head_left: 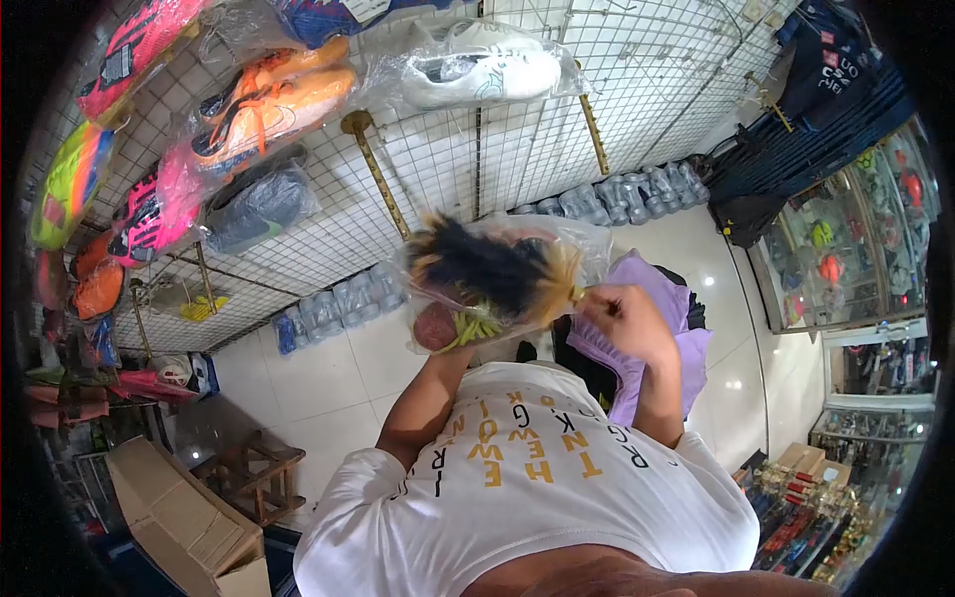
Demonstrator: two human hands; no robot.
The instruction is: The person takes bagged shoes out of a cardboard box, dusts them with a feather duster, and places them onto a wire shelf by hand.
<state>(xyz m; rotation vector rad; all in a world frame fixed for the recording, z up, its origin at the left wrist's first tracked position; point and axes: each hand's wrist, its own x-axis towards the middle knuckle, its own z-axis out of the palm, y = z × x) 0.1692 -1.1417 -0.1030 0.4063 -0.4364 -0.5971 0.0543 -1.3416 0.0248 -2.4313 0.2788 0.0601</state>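
Observation:
My right hand [629,320] is closed on the short handle end of a feather duster [487,264] with fluffy black and tan feathers, slightly blurred. The duster lies across a clear plastic bag [589,242] with shoes inside; a maroon part [435,326] and yellow-green laces [476,326] show below the feathers. From the left, my forearm [423,403] reaches up under this bag and holds it up in front of my chest. The fingers of my left hand are hidden behind the bag and the shoes.
Bagged shoes, such as an orange pair [279,109] and a white one [482,78], sit on a wire grid wall with metal hooks [378,174]. Purple cloth [637,284] lies by my right arm. A wooden stool [249,478], cardboard box [184,517] and glass case [846,239] stand around.

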